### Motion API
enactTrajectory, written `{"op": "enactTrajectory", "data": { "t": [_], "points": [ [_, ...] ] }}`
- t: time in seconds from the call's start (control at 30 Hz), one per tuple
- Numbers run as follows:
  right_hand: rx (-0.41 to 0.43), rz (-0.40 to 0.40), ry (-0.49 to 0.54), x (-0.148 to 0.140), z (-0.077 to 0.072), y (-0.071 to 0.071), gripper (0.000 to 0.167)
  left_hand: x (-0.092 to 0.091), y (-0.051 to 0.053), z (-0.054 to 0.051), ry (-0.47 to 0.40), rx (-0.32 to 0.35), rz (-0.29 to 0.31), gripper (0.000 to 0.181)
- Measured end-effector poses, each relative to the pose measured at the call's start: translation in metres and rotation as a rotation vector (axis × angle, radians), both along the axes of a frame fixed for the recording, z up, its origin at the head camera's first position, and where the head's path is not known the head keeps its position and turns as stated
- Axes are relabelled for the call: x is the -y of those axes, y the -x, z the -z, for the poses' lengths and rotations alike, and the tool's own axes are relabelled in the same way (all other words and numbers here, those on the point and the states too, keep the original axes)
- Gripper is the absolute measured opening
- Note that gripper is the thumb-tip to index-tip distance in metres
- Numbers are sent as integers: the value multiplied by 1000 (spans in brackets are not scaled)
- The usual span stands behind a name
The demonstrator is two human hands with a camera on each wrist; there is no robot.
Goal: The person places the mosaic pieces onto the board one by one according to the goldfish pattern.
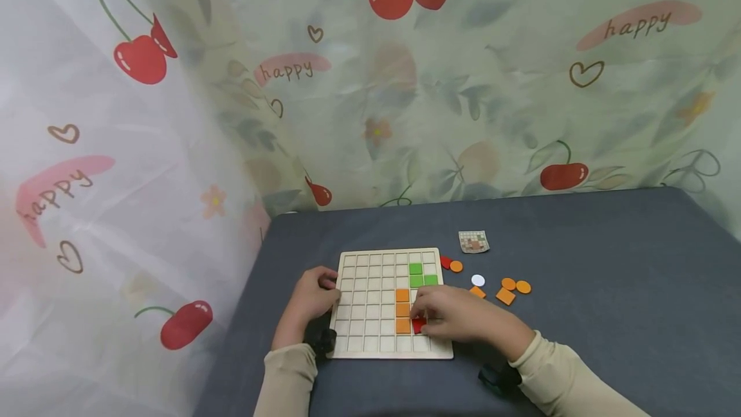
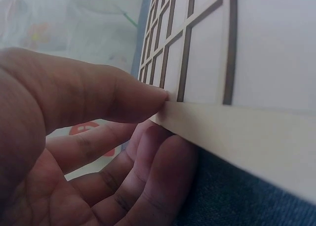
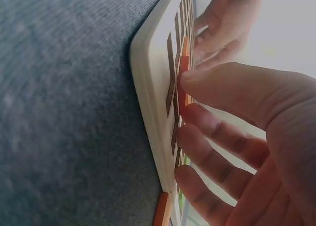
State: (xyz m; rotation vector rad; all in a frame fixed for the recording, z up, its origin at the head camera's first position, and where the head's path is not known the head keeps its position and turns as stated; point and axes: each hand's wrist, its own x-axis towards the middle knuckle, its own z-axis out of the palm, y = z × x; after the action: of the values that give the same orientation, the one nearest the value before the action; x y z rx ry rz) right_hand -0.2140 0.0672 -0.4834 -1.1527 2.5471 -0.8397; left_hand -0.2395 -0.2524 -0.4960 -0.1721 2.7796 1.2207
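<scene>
A pale wooden grid board (image 1: 365,314) lies on the dark tabletop. At its left edge is my left hand (image 1: 309,295); the left wrist view shows the thumb on the board's rim (image 2: 237,132) and the fingers curled against its side. My right hand (image 1: 463,314) reaches over the board's right part, its thumb and fingertips pinching a red square tile (image 1: 418,326) at a cell. The right wrist view shows the thumb on that tile's edge. Left of it, a column of orange square tiles (image 1: 402,309) sits in cells. Green square tiles (image 1: 415,268) fill cells at the upper right.
Right of the board lie a red piece (image 1: 445,262), several orange discs (image 1: 508,284), a white disc (image 1: 477,280) and orange squares (image 1: 505,296). A small printed pattern card (image 1: 473,242) lies behind them. A patterned curtain (image 1: 463,114) hangs behind the table (image 1: 608,288).
</scene>
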Motion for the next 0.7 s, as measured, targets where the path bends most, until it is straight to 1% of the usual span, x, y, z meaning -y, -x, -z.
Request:
{"op": "enactTrajectory", "data": {
  "t": [0.13, 0.37, 0.7],
  "points": [
    [-19, -13, 3, -1, 2, 1, 16, 0, 0, 0, 1, 4, -1, 40],
    [-44, -27, 4, 1, 5, 2, 16, 0, 1, 2, 13, 1, -11, 39],
    [-29, -12, -3, 2, 3, 1, 15, -1, 0, 0, 15, -7, -8, 39]
  ]
}}
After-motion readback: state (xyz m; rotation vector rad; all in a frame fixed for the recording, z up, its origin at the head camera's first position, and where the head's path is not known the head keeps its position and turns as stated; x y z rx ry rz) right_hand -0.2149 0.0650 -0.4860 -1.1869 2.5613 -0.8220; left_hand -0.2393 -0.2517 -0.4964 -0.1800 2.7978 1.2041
